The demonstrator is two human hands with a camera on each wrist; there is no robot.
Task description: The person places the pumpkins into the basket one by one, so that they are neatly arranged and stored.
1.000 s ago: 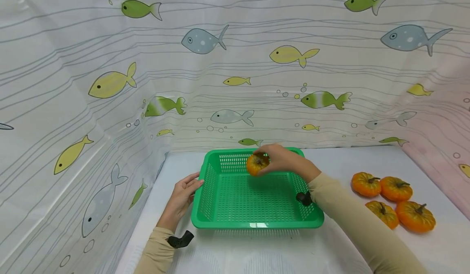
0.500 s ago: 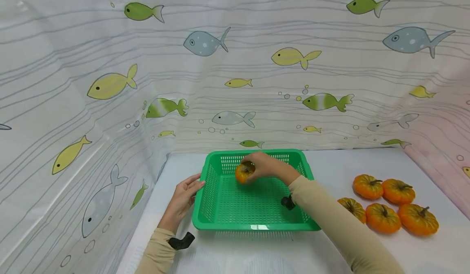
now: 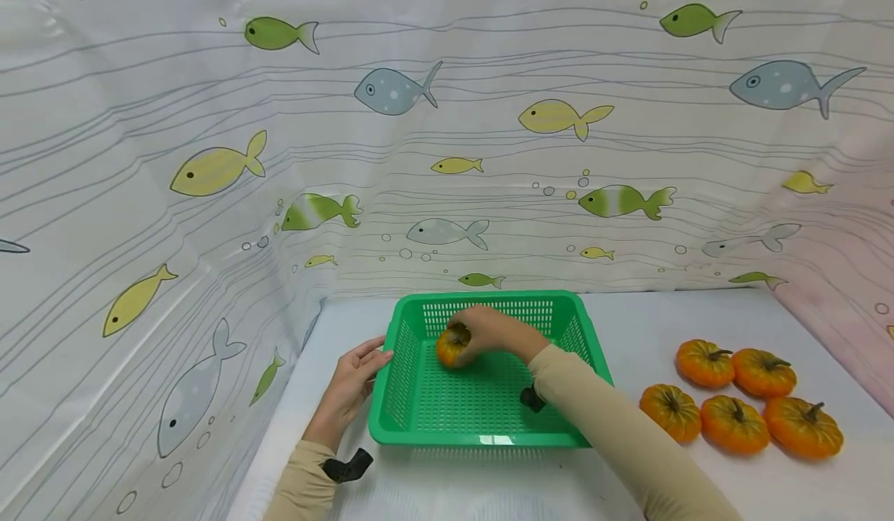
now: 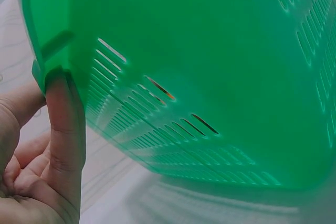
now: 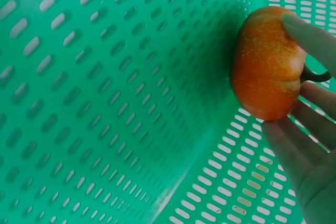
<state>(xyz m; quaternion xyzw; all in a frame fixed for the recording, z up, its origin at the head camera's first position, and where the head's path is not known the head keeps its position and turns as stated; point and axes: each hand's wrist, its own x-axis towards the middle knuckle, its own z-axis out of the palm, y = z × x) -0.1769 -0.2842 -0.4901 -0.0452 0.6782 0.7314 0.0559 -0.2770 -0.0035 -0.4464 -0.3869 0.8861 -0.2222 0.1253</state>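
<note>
One orange pumpkin (image 3: 449,350) is being gripped inside the green basket (image 3: 433,437), near its far left corner, by the right hand (image 3: 483,331), whose thumb and fingers are being kept parted by its width. The basket's left rim is being pinched by the left hand (image 3: 351,387), while five more pumpkins (image 3: 736,425) are being supported by the white table (image 3: 628,323) on the right.
</note>
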